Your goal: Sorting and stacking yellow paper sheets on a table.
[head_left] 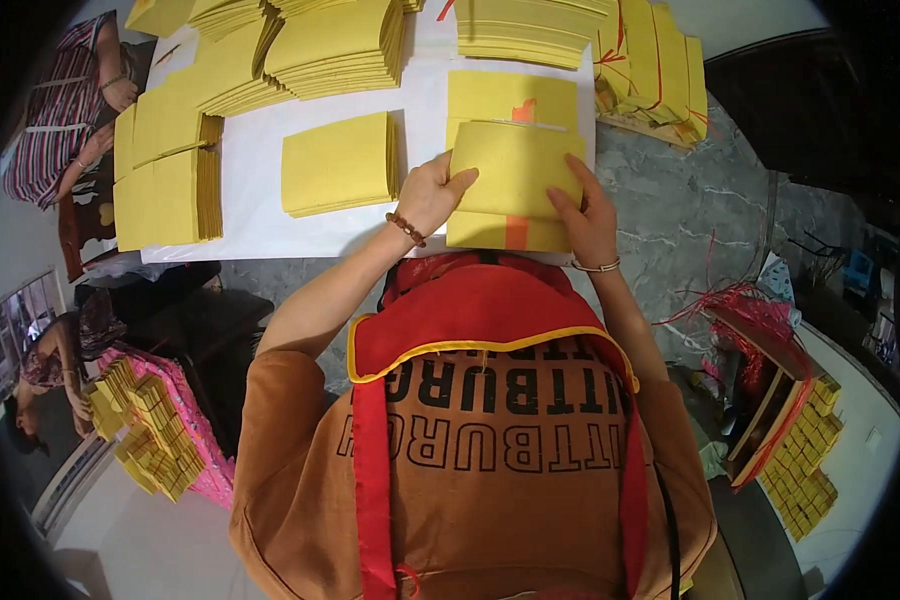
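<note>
Just in front of me, I hold a small stack of yellow paper [515,170] by its two sides. My left hand [432,195] is closed on its left edge, thumb on top. At the right edge, my right hand [592,215] grips with thumb and fingers. Beneath lies a larger yellow paper sheet [470,234] with an orange strip [516,233] across it; whether it is one sheet or more is hidden. A folded yellow paper bundle [337,165] rests on the white table covering [255,150], left of my left hand.
Fanned yellow paper stacks [335,45] fill the table's far side, and more stacks [167,200] its left end. Tied yellow bundles [660,60] stand beyond the right edge. Red string [730,300] hangs over a wooden stand at right. People [65,110] sit at left.
</note>
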A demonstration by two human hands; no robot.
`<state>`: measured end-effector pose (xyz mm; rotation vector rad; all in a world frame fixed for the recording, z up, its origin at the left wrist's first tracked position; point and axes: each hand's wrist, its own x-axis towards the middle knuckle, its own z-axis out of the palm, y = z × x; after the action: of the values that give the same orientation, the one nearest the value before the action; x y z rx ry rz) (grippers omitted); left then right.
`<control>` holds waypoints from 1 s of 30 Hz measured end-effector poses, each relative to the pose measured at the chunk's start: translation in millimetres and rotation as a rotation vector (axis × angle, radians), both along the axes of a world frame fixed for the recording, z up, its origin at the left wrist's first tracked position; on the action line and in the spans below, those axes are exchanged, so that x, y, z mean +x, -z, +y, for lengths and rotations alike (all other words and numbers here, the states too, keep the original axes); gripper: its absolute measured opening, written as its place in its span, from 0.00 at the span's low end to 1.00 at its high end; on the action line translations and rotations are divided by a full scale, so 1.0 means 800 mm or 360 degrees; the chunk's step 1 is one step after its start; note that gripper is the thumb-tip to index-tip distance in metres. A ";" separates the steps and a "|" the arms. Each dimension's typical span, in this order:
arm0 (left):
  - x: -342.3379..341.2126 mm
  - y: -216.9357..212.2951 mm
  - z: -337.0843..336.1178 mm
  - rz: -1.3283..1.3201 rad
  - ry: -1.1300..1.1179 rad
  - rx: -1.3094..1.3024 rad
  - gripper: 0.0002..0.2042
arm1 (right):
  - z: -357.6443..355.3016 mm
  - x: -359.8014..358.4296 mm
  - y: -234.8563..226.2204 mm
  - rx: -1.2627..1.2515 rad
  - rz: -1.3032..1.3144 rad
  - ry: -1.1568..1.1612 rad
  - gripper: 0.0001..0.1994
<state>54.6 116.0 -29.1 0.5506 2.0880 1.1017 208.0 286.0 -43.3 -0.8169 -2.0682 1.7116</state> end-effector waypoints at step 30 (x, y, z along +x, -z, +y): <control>0.026 -0.058 0.010 0.1521 0.0390 0.0203 0.21 | -0.007 -0.014 0.002 0.0371 -0.0199 0.0160 0.21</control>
<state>75.1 123.8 17.3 1.5894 2.6124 0.9079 197.2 280.2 -45.1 -0.9548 -2.2152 1.3670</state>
